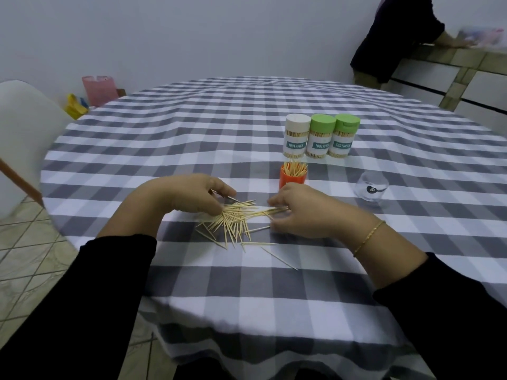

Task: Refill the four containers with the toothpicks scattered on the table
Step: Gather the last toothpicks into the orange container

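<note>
A pile of scattered toothpicks point(234, 220) lies on the checked tablecloth in front of me. My left hand point(192, 194) has its fingers curled onto the pile's left side, pinching some toothpicks. My right hand point(299, 211) pinches a small bundle of toothpicks at the pile's right side. Just behind my right hand stands an orange holder point(293, 176), open and filled with upright toothpicks. Three capped toothpick containers stand in a row farther back: one with a white lid point(296, 135) and two with green lids point(321, 137) point(343, 135).
A clear plastic body point(371, 187) of a container lies on its side to the right. A white chair point(24, 127) stands at the table's left. Another person point(395, 39) leans on a tiled counter at the back right. The round table's edge point(247, 333) is close to me.
</note>
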`<state>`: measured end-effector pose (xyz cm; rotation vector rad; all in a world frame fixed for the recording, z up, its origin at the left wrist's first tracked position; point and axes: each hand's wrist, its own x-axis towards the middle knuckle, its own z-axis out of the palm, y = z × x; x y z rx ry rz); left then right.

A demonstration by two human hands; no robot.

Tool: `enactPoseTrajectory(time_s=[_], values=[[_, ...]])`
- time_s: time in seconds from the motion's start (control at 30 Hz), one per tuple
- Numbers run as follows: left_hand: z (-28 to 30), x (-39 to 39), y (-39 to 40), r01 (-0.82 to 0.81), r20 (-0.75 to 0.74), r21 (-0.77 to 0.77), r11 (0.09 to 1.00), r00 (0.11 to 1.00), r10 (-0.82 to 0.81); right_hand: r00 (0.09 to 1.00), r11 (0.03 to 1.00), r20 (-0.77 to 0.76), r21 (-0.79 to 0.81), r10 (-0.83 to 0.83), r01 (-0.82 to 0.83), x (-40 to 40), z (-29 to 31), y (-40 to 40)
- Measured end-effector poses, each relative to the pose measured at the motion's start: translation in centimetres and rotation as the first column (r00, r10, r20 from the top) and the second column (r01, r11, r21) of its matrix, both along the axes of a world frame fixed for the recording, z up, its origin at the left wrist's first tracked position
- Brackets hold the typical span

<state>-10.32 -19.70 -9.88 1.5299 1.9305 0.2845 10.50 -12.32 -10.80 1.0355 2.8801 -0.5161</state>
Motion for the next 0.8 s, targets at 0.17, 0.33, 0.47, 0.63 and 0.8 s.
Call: enactPoseTrajectory(time_s=[0.17, 0.33, 0.47, 0.63, 0.8], values=[[-0.1, -0.5, -0.5, 0.143, -0.198, -0.189, 0.972, 0.963, -0.18, 0.993, 0.997, 0.11, 0.053, 0.05, -0.056, -0.5, -0.5, -0.3], [-0.8, -0.5, 0.0, 0.142, -0.248, -0.172, 0.975, 0.951, -0.182, 0.99, 0.981, 0.116, 0.168, 0.081, -0.1, -1.0, -0.7, -0.3], [-0.7, 0.3, 0.2, 0.168, -0.212, -0.074, 0.983, 0.961, -0.18, 0.995, 0.961, 0.063, 0.259, 0.081, -0.094, -1.1, -1.2, -0.3], [-1.4, 0.7, 0.5, 0.132, -0.18, 0.039, 0.99, 0.976, -0.123, 0.994, 0.912, 0.048, 0.395, 0.098, -0.109, -1.3, -1.8, -0.1], [-1.9, 1.3, 0.8, 0.109, -0.157, 0.145, 0.983, 0.984, -0.086, 0.995, 0.877, 0.038, 0.47, 0.094, -0.101, -1.5, -2.3, 0.0]])
